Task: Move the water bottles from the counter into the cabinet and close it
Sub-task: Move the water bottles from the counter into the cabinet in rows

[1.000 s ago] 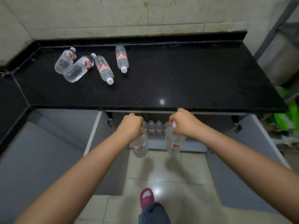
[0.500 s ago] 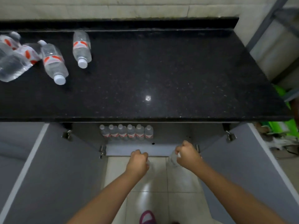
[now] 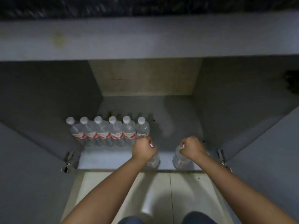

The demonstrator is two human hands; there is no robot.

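The cabinet (image 3: 178, 110) under the counter stands open, seen from low down. Inside, a row of several clear water bottles (image 3: 103, 131) with white caps and red labels stands upright at the left. My left hand (image 3: 143, 150) grips the top of a water bottle (image 3: 153, 160) at the cabinet's front edge, just right of the row. My right hand (image 3: 191, 148) holds another water bottle (image 3: 180, 160) by its neck, upright at the front edge further right. Both bottles are partly hidden by my fists.
Both grey cabinet doors (image 3: 29, 167) (image 3: 267, 151) are swung wide, with metal hinges (image 3: 68, 160) (image 3: 222, 156) at the front corners. The black counter edge (image 3: 145, 5) runs across the top. Pale floor tiles (image 3: 155, 191) lie below, with my knees at the bottom.
The view dropped from above the counter to the cabinet opening. Both hands carried their bottles down and forward to the cabinet's front edge. The counter bottles left view.
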